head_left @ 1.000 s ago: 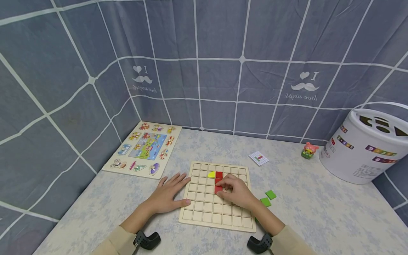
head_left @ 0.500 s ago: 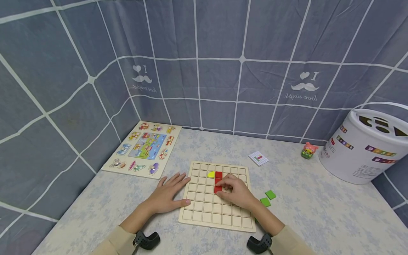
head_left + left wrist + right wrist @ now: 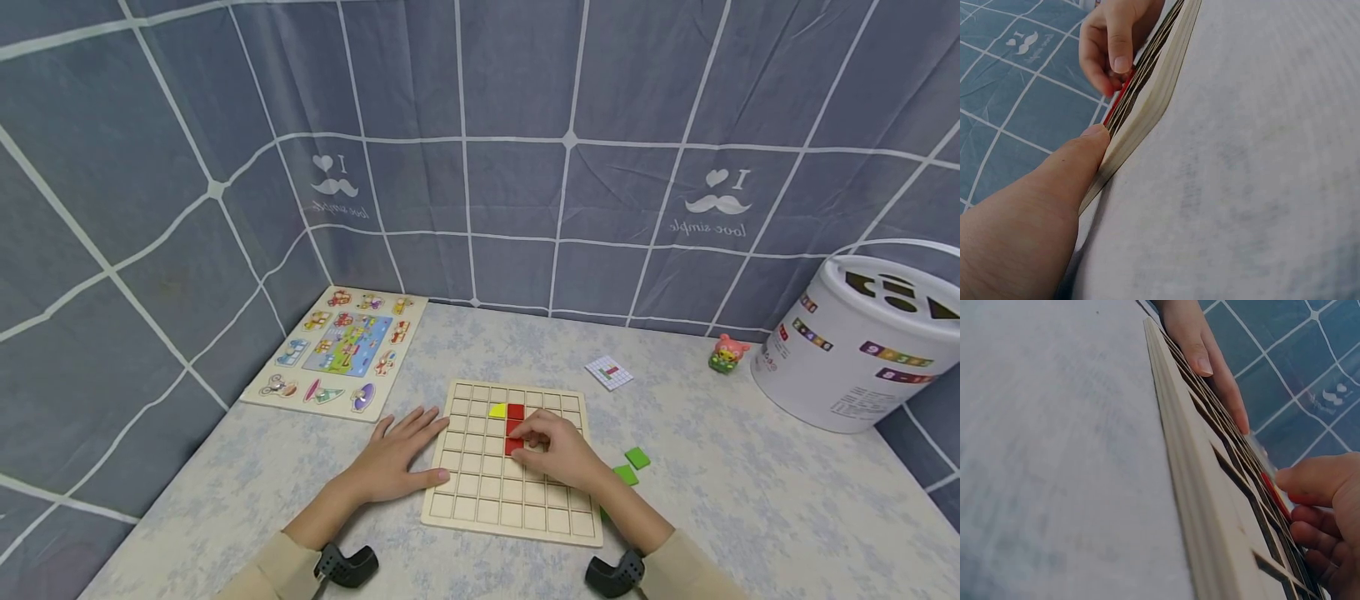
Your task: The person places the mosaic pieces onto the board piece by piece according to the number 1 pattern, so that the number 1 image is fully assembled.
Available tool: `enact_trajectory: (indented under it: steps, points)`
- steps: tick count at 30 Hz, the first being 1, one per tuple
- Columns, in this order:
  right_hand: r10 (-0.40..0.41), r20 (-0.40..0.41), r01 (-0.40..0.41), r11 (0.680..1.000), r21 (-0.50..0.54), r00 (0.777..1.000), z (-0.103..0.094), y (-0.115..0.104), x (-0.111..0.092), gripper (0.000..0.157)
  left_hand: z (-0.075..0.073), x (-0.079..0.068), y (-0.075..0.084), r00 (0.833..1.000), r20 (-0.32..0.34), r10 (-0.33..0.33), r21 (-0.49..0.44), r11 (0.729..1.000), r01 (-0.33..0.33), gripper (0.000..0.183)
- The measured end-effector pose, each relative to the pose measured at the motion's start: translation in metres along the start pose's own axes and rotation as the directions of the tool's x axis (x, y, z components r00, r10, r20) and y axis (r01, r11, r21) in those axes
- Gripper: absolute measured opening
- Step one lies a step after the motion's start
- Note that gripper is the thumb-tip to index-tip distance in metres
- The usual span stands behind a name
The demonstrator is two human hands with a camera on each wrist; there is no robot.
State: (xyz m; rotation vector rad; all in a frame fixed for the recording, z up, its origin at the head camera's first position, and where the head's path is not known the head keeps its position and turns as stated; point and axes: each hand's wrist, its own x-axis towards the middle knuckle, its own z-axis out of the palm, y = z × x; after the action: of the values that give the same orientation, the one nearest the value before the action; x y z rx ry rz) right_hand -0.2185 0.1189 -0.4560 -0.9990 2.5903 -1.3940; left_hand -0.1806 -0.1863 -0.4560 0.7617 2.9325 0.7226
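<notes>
A wooden grid board [image 3: 480, 508] lies flat on the table. In its squares sit a yellow rounded piece [image 3: 497, 410] and a column of red square tiles [image 3: 515, 412]. My right hand [image 3: 558, 450] is over the board with its fingers curled, thumb and fingertip pinching the lowest red tile [image 3: 512, 447] at its edges. In the right wrist view red [image 3: 1275, 494] shows by the thumb, low in the grid. My left hand [image 3: 401, 458] lies with fingers spread at the board's left edge, its thumb touching the rim, as the left wrist view also shows.
Green square tiles [image 3: 637, 457] lie right of the board, one partly hidden by the right forearm. Behind are a small pattern card [image 3: 609, 372], a pig-like figurine [image 3: 727, 354] and a white bucket [image 3: 840, 358]. A picture puzzle board [image 3: 337, 354] lies back left, near the curtain.
</notes>
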Motion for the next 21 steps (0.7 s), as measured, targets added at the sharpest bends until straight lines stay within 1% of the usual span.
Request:
enact_trajectory:
  steps: [5,10,16,21]
  points:
    - [0.017,-0.004,-0.016,0.999,0.045,1.0,-0.004,0.0,-0.003,0.015,0.0,0.0,0.0,1.0,0.004,-0.004,-0.001,1.0,0.004,0.081]
    - [0.034,-0.026,-0.031,0.996,0.08,0.999,-0.012,0.002,-0.008,0.014,0.0,0.0,-0.001,1.0,0.007,-0.01,-0.007,1.0,0.01,0.081]
    - [0.074,-0.044,-0.071,0.995,0.066,0.996,-0.023,0.005,-0.014,0.015,0.0,0.0,-0.001,1.0,0.004,-0.007,0.003,1.0,0.007,0.081]
    - [0.06,-0.078,-0.057,0.998,0.041,0.995,-0.031,0.011,-0.021,0.015,0.0,0.0,0.0,1.0,-0.003,0.0,0.0,1.0,0.0,0.081]
